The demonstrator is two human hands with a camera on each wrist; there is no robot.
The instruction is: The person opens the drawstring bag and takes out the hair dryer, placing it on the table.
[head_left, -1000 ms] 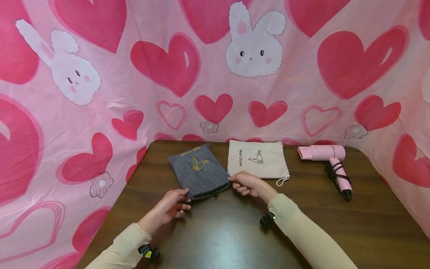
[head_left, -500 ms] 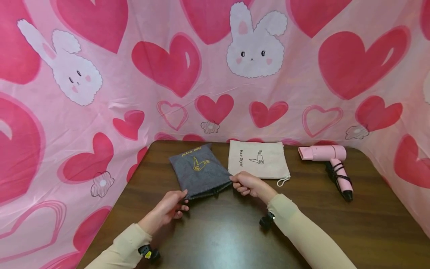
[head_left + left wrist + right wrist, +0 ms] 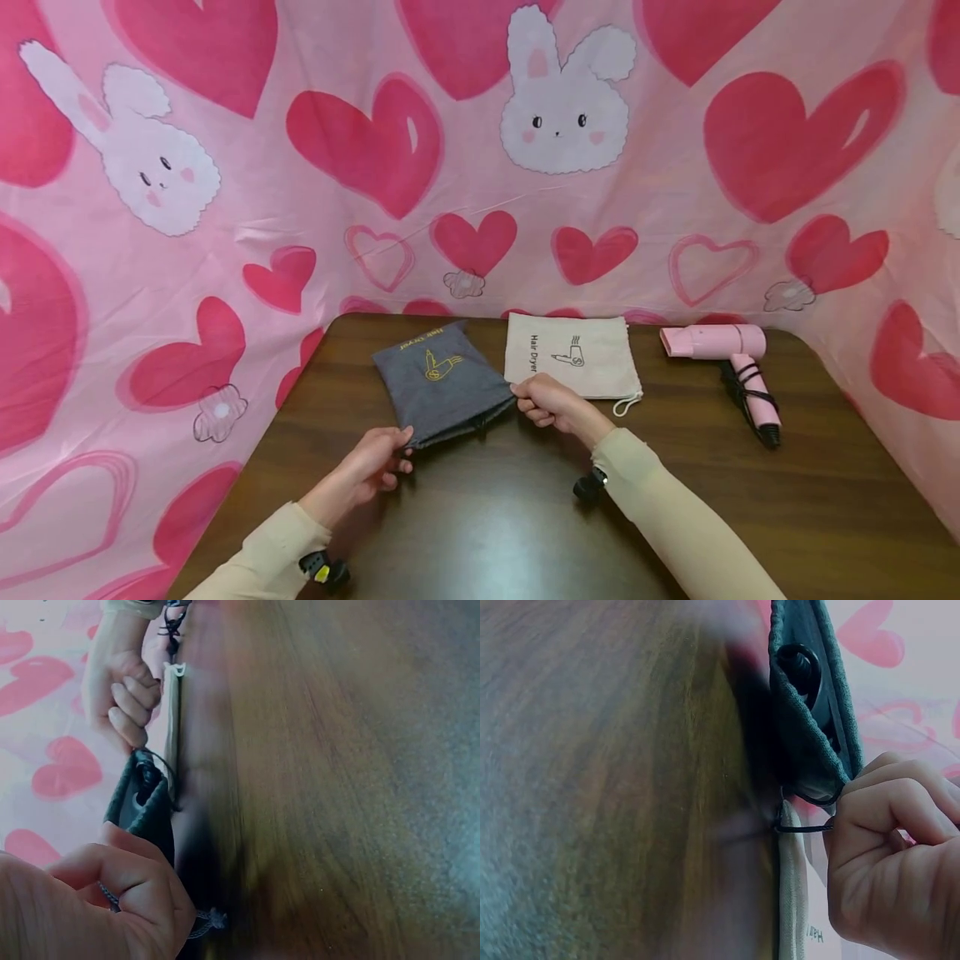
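Note:
A dark grey drawstring pouch (image 3: 438, 392), printed in yellow with "Hair Dryer" and a dryer drawing, lies with its mouth toward me. My left hand (image 3: 372, 462) pinches the left corner of that mouth between thumb and fingers. At the opposite corner, my right hand (image 3: 551, 402) pinches the rim, its other fingers curled. Between the two hands the mouth gapes. Through it the right wrist view shows a looped black cord (image 3: 802, 671) inside; most of the contents stay hidden. A black drawstring (image 3: 806, 828) hangs by my right hand.
Just right of the grey pouch lies a flat cream drawstring pouch (image 3: 573, 358), also marked "Hair Dryer". Farther right rests a pink hair dryer (image 3: 720, 342), its black cord wrapped round the handle. The brown wooden table (image 3: 480, 525) backs onto a pink heart-patterned cloth (image 3: 465, 183).
The left hand has drawn its corner slightly left and toward me, and the pouch mouth gapes wider. The right hand keeps its pinch almost in place. The view has shifted a little.

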